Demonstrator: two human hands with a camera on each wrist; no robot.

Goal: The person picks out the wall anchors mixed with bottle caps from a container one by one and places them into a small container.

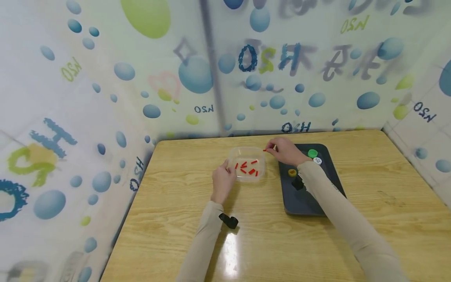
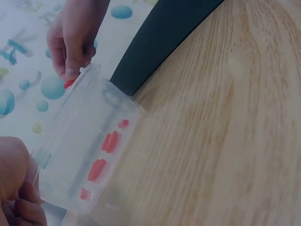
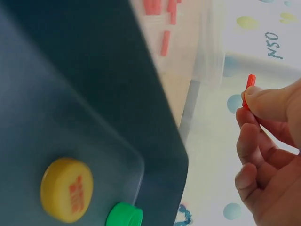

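My left hand (image 1: 223, 181) grips the left side of a clear plastic container (image 1: 248, 179), which sits on the table. Inside it lie several small red plastic sticks (image 1: 251, 171); through its wall they also show in the left wrist view. My right hand (image 1: 286, 151) pinches one more red stick (image 3: 250, 83) between thumb and fingertips. That hand is just right of the container's rim, above the far left edge of a dark tray (image 1: 301, 201). The right wrist view shows the held stick slim and tilted, apart from the container wall.
On the tray lie a green bottle cap (image 1: 312, 153), a white cap (image 1: 317, 161) and a yellow cap (image 3: 67, 189). The tray's raised side stands right of the container. Beneath everything is a wooden table (image 1: 165, 211), with a patterned curtain (image 1: 169, 78) behind its far edge.
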